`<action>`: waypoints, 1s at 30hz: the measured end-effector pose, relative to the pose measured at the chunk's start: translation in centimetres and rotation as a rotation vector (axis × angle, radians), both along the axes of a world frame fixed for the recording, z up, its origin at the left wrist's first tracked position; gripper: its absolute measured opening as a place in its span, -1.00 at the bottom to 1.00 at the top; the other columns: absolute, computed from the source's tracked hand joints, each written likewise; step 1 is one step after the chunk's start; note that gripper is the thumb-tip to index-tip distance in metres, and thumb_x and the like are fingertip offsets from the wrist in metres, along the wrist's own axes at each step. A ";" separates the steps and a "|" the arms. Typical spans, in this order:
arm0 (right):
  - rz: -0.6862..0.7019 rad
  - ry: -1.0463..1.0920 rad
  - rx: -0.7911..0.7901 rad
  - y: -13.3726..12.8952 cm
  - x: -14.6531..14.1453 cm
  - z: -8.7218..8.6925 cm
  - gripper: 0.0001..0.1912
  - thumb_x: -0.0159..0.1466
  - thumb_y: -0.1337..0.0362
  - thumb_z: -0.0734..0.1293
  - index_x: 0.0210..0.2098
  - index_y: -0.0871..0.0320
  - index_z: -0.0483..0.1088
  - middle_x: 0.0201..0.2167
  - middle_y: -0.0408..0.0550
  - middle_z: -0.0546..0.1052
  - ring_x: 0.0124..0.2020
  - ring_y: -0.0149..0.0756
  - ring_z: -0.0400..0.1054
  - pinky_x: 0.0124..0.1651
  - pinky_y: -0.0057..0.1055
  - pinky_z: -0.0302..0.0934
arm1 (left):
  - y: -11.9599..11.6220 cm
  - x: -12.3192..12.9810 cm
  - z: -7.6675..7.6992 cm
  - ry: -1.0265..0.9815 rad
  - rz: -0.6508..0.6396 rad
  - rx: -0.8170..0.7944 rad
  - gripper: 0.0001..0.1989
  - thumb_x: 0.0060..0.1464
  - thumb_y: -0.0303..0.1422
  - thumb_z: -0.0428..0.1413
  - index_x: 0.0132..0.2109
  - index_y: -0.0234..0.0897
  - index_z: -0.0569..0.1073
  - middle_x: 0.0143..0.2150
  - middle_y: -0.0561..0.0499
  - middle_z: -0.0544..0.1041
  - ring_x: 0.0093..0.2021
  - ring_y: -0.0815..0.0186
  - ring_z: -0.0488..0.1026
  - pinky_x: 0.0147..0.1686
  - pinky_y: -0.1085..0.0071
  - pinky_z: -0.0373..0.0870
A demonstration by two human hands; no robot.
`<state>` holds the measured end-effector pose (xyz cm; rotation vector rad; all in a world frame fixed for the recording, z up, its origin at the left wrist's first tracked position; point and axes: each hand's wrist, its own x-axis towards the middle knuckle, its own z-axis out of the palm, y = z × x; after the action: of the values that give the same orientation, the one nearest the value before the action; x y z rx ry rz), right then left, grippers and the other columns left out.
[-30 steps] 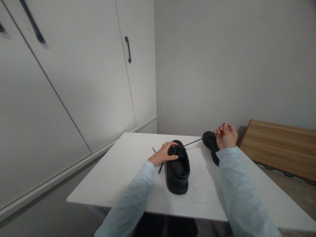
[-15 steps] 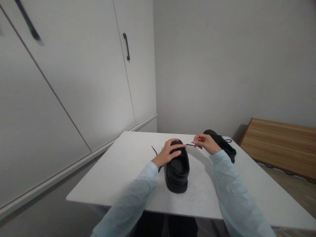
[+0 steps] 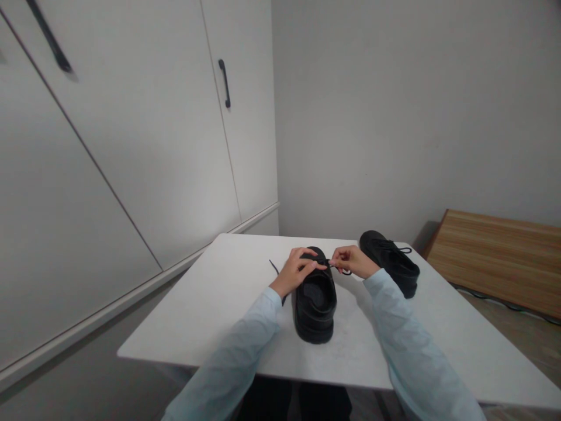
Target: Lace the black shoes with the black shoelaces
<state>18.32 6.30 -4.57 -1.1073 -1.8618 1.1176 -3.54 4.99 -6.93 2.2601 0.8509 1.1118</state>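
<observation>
A black shoe (image 3: 316, 318) stands on the white table with its heel towards me. My left hand (image 3: 297, 272) lies across its upper, fingers stretched out over the lacing and the index fingertip near the eyelets. At the shoe's right side, my right hand (image 3: 350, 261) pinches a black shoelace (image 3: 345, 272) close to the left fingertips, and part of the lace hangs below the fingers. Another loose lace end (image 3: 273, 266) sticks out to the left of the shoe. The lacing is partly hidden under my left hand.
A second black shoe (image 3: 394, 263), its lace looped, stands at the table's back right. The white table (image 3: 210, 316) reaches towards a white cabinet (image 3: 144, 146) on the left and a grey wall behind. A wooden panel (image 3: 499, 257) lies beyond the right edge.
My right hand has moved left and slightly down, from beside the second shoe to the first shoe's lacing. My left fingers have drawn in a little; the second shoe shows more fully.
</observation>
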 end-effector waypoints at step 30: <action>0.080 0.000 -0.001 -0.5 -1.7 -0.6 -0.61 0.09 -0.03 0.31 -0.38 0.11 0.11 -0.81 -0.39 0.23 -0.77 -0.53 0.05 -0.66 -0.59 -0.10 | 0.0 1.2 -0.3 -0.106 0.168 -0.025 -0.87 -0.01 -0.29 0.15 -0.30 -0.21 0.55 -0.19 -0.05 0.44 -0.07 0.21 0.33 0.01 0.22 0.23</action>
<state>16.64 5.79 -5.13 -1.0415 -1.9207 1.1635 -2.33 5.02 -7.22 2.1202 1.0195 1.2756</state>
